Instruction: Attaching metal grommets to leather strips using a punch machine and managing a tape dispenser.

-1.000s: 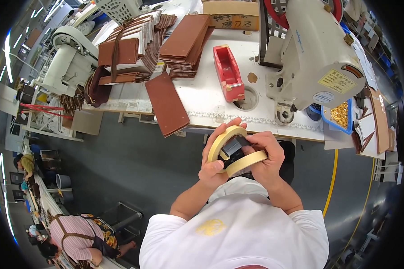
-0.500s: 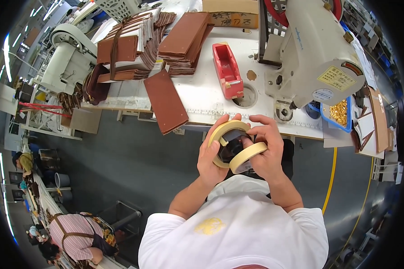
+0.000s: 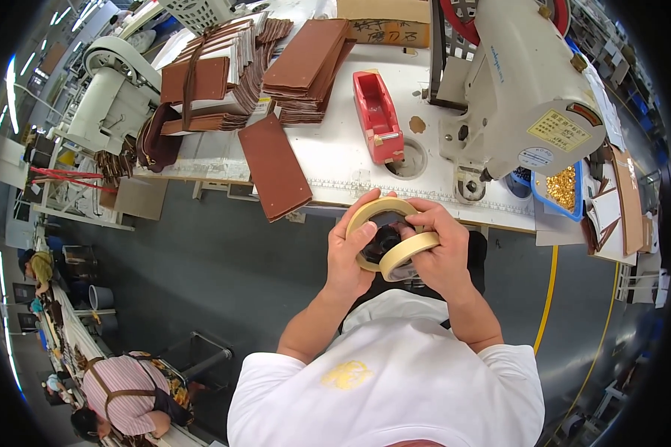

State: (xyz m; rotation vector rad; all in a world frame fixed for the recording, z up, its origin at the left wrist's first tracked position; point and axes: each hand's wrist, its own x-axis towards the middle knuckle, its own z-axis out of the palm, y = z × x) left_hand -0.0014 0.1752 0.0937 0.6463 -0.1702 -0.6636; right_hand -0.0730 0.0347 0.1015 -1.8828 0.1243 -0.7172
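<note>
In front of my chest, just off the table's front edge, my left hand (image 3: 344,261) is closed round a cream roll of masking tape (image 3: 382,204), thumb across its near side. My right hand (image 3: 447,257) grips a second cream tape roll (image 3: 408,252), tilted against the first. A black round piece (image 3: 385,238), like a dispenser hub, shows between the rolls by my right fingertips; part of it is hidden. Beyond my hands, the red tape dispenser (image 3: 376,112) stands on the white table with no roll in it.
A sewing machine (image 3: 525,104) stands to the right, beside a blue tray (image 3: 548,205) of gold-coloured pieces. Stacked brown panels (image 3: 309,56) lie at the back left. One brown panel (image 3: 276,167) overhangs the front edge. A person (image 3: 130,391) works at the lower left.
Less of the black piece shows between the rolls now. My right fingers have drawn in closer to the left roll, and the right roll has shifted slightly.
</note>
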